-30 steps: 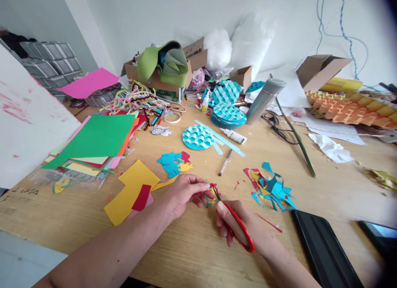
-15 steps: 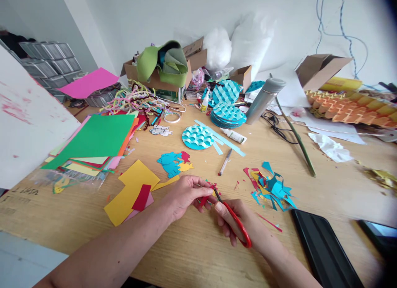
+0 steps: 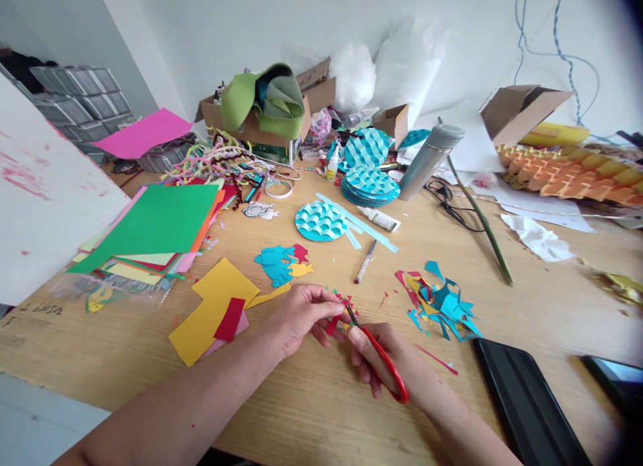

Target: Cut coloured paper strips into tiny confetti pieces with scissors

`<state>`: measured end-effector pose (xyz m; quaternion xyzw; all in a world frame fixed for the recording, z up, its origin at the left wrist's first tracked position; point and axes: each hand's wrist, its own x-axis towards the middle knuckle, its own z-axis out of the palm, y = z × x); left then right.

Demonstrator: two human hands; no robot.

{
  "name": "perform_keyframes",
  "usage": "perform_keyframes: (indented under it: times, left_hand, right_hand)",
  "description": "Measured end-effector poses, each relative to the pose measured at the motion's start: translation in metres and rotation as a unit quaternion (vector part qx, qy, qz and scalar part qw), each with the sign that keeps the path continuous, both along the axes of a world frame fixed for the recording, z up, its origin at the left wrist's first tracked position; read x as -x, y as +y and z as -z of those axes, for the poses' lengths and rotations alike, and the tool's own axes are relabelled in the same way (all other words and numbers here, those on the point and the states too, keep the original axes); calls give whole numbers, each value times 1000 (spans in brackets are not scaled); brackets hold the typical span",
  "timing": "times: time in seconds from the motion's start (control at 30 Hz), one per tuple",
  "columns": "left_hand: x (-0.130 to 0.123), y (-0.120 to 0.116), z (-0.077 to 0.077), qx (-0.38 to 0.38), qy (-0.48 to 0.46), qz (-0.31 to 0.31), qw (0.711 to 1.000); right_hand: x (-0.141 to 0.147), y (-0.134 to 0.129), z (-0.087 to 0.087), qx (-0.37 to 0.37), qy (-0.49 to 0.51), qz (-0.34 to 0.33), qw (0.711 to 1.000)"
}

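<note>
My left hand (image 3: pixel 309 319) pinches a small piece of red paper (image 3: pixel 333 324) between thumb and fingers, over the middle of the table. In my right hand (image 3: pixel 376 359) are red-handled scissors (image 3: pixel 386 359), their blades pointing up and left at the red paper's edge. Tiny red, green and yellow paper snippets (image 3: pixel 346 298) lie just behind the fingertips. Left of my left hand are yellow paper (image 3: pixel 201 319), a red paper rectangle (image 3: pixel 230 319) and a pink piece under it. Beyond it lie cut-out blue paper fish (image 3: pixel 275 262), with a yellow fish (image 3: pixel 301 270) and a red one (image 3: pixel 300 253) beside them.
Paper scraps (image 3: pixel 447 302) are heaped to the right, near a black phone-like slab (image 3: pixel 522 399). Behind are a pen (image 3: pixel 364 262), a blue wavy paper disc (image 3: pixel 320 222), a glue bottle (image 3: pixel 380 219) and a grey flask (image 3: pixel 431 161). Coloured sheets (image 3: pixel 155 218) are stacked at left.
Both hands stay in nearly the same place. The red paper and scissors have shifted only slightly, and more small snippets show behind my fingertips.
</note>
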<state>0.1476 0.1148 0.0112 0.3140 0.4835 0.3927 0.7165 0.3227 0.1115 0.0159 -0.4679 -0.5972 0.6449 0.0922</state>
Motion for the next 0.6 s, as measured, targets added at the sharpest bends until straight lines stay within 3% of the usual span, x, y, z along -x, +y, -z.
perform_keyframes:
  times: [0.6]
  left_hand:
    - [-3, 0, 4, 9, -7, -15, 1000]
  right_hand:
    - [2, 1, 5, 21, -16, 18, 1000]
